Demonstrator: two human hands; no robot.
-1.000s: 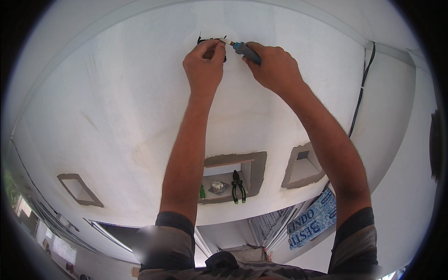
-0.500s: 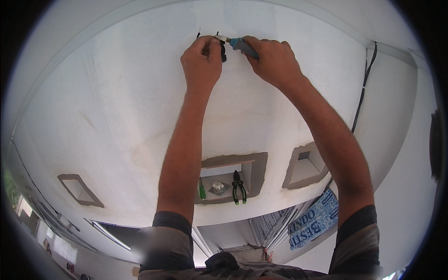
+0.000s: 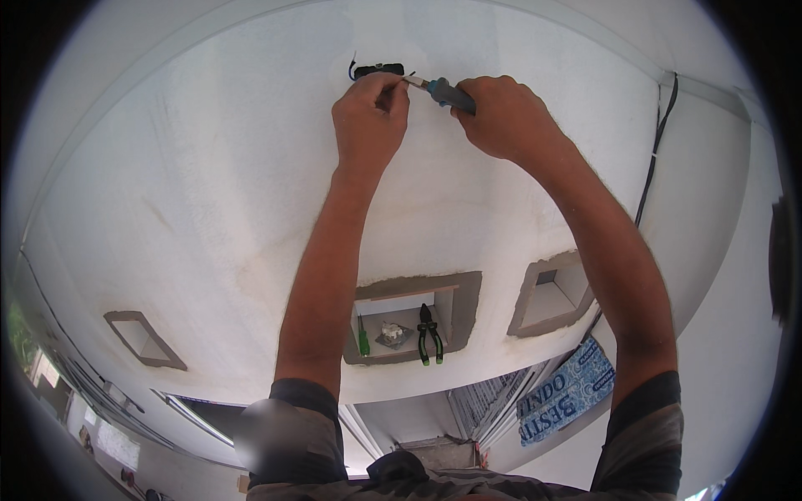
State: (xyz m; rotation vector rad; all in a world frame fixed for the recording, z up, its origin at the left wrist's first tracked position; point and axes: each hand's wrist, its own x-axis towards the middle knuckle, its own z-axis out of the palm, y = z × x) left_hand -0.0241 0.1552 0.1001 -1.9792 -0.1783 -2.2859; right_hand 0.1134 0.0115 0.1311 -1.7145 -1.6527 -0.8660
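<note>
Knife [image 3: 449,95] gripped in right hand [image 3: 508,118], thin wire [image 3: 412,73] pinched in left hand [image 3: 368,117] — press softly and keep the blade [image 3: 417,82] off the thumb [image 3: 400,96].

Short grey-brown sleeves [image 3: 643,438], broad dark cuffs [image 3: 656,399], both well below the left grip [image 3: 366,125] and right grip [image 3: 507,117], dark shirt front [image 3: 501,488] between the sleeves
</note>
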